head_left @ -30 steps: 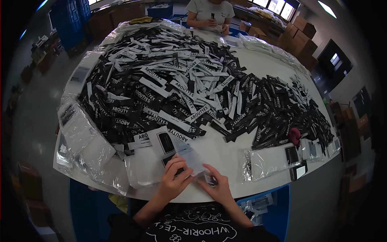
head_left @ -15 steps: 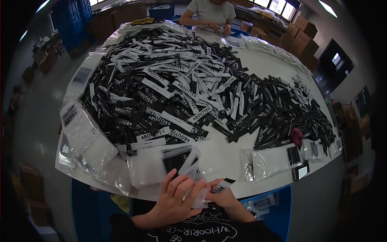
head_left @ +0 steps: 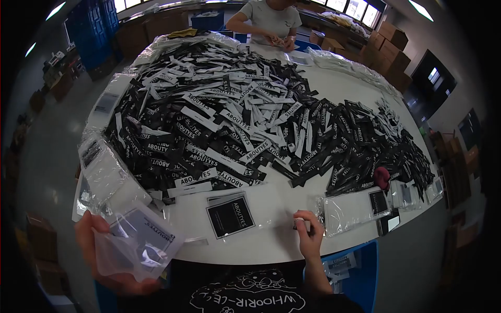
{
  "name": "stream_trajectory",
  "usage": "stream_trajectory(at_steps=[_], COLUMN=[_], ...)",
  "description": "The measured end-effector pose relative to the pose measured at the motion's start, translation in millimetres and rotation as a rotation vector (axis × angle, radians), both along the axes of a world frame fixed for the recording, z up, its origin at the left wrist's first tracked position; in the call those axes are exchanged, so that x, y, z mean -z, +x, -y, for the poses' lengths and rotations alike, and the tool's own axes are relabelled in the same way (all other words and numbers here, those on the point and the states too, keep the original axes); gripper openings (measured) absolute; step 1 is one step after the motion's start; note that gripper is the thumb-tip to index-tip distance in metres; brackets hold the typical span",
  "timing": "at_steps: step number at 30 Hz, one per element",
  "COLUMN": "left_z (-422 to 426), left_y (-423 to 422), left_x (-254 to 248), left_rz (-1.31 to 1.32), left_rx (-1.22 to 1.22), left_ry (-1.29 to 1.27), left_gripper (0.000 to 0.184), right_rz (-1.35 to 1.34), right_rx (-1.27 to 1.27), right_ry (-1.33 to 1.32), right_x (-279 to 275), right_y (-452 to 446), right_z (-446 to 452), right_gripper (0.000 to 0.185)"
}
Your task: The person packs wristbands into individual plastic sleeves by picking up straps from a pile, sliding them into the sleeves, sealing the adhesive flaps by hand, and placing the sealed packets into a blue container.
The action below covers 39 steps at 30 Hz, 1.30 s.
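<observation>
My left hand [head_left: 99, 255], at the lower left, grips a translucent plastic bag [head_left: 141, 242] printed with a dark-framed ABOUTYES label. The bag is tilted up over the table's front edge. My right hand [head_left: 310, 235] is closed in a pinch near the table's front, right of centre. Between its fingertips is a small printed packet [head_left: 300, 224], mostly hidden by the fingers. Between my hands lies a pile of clear bags [head_left: 193, 219], with a black square ABOUTYES label [head_left: 229, 214] showing on top.
A large heap of black and white ABOUTYES packets [head_left: 219, 125] covers much of the white table [head_left: 344, 78]. Bagged stacks [head_left: 355, 208] lie at the right front and along the left edge. A blue bin [head_left: 365, 271] stands below. Across the table, another person [head_left: 271, 26] handles something small.
My hands have moved apart. The left has carried the bag left and toward the edge; the right has moved right and forward with the packet. The pile's black label is now uncovered.
</observation>
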<state>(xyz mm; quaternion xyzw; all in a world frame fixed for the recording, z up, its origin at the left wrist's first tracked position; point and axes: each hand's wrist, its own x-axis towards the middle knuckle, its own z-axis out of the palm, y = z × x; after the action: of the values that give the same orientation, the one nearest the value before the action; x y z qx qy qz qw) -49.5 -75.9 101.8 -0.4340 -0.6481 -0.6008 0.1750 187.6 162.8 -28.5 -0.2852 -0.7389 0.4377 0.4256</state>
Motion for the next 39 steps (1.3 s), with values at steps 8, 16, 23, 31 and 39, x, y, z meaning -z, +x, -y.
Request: stream_trajectory(at_steps=[8,16,23,31,39], left_z=[-57,-100,-95,-69,-67], left_y=[30,72,51,24,35], left_x=[30,96,70,77,86], left_rz=[-0.322,-0.278,-0.065,0.147,0.138], left_rx=[0.355,0.396,0.203,0.635,0.774], left_ry=[-0.777,-0.370,-0.153,-0.758,-0.735], left_gripper=[0.058,0.067,0.059,0.017,0.016], right_rz=[-0.705,-0.452,-0.293,0.045,0.527], right_rx=[-0.254,-0.655,-0.507,-0.314,-0.898], right_ry=[-0.387,-0.550,-0.606,0.090,-0.355], right_x=[-32,-33,-26,-55,-47], right_y=[-14,-45,-39,-34,-22], right_z=[21,34,34,17,-3], right_gripper=[0.019,0.019,0.025,0.036,0.018])
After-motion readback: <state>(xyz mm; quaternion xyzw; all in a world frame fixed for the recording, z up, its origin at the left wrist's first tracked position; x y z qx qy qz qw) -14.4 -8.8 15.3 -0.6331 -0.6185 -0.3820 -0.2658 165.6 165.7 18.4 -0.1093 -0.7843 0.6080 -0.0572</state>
